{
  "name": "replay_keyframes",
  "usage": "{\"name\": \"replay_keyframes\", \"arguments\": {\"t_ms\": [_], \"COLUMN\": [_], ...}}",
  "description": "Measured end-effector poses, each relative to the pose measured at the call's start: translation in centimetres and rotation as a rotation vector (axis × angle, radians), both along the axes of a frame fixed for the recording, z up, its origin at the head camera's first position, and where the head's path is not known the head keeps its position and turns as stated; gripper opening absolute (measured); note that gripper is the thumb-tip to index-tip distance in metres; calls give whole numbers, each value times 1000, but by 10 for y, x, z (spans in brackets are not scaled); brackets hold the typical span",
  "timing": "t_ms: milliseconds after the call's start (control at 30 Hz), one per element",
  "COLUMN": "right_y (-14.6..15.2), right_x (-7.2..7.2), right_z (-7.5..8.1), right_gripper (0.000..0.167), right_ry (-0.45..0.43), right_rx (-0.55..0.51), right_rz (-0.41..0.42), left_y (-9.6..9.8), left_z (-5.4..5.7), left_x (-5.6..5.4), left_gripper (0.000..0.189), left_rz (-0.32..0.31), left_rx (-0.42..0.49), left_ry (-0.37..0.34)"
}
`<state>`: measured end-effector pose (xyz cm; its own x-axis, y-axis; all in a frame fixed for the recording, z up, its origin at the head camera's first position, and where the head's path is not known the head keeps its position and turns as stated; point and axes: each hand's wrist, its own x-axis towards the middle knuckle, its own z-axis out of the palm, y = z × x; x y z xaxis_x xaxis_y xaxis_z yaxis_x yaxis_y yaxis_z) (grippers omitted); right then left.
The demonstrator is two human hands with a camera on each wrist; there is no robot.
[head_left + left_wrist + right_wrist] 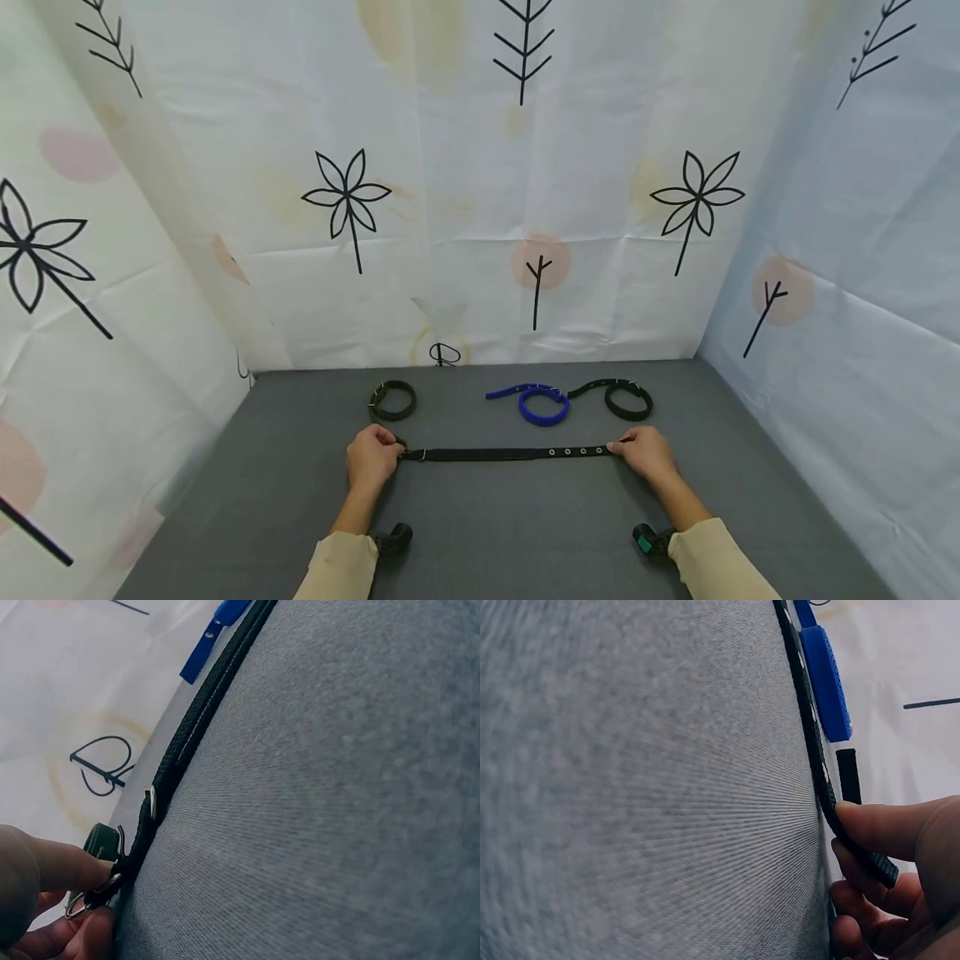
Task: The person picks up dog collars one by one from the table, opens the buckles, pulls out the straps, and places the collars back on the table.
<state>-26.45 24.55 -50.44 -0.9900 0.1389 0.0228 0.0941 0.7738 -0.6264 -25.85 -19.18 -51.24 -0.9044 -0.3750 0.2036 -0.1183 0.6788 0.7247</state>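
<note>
A black pet collar (pixel 480 455) is stretched straight across the grey table, with metal eyelets along its right part. At its buckle end, my left hand (pixel 372 458) pinches it between thumb and fingers; the metal buckle (pixel 112 885) and a ring show in the left wrist view. My right hand (pixel 645 452) pinches the strap's eyelet end, and the tip (pixel 885 870) sticks out past the fingers in the right wrist view. Behind the strap lie a coiled dark green collar (pixel 393 402), a coiled blue collar (pixel 543 407) and a coiled black collar (pixel 628 402).
The grey table (pixel 510 533) ends at a white patterned cloth (pixel 465 275) behind, with more cloth at both sides. Both wrists wear dark camera mounts, the left mount (pixel 393 540) and the right mount (pixel 651 542), near the cream sleeves.
</note>
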Motion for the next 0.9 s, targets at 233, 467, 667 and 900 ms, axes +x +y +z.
{"name": "replay_keyframes", "arguments": {"t_ms": [233,467,667,900], "right_y": [0,2,5,15], "right_x": [-4,-8,-7,-3], "right_z": [0,1,6,7], "right_gripper": [20,21,26,32], "right_ry": [-7,-36,-67,-76], "right_rx": [17,39,83,112], "right_rz": [-7,-16,-20,-34], "left_y": [-1,1,1,-10], "left_z": [-4,-7,-5,-1], "left_x": [-6,-13,-16,-15], "left_gripper": [18,20,23,25], "left_rz": [-1,-1,-36,-116], "left_rx": [-2,-23,-46,-77], "left_ry": [25,47,44,-53]}}
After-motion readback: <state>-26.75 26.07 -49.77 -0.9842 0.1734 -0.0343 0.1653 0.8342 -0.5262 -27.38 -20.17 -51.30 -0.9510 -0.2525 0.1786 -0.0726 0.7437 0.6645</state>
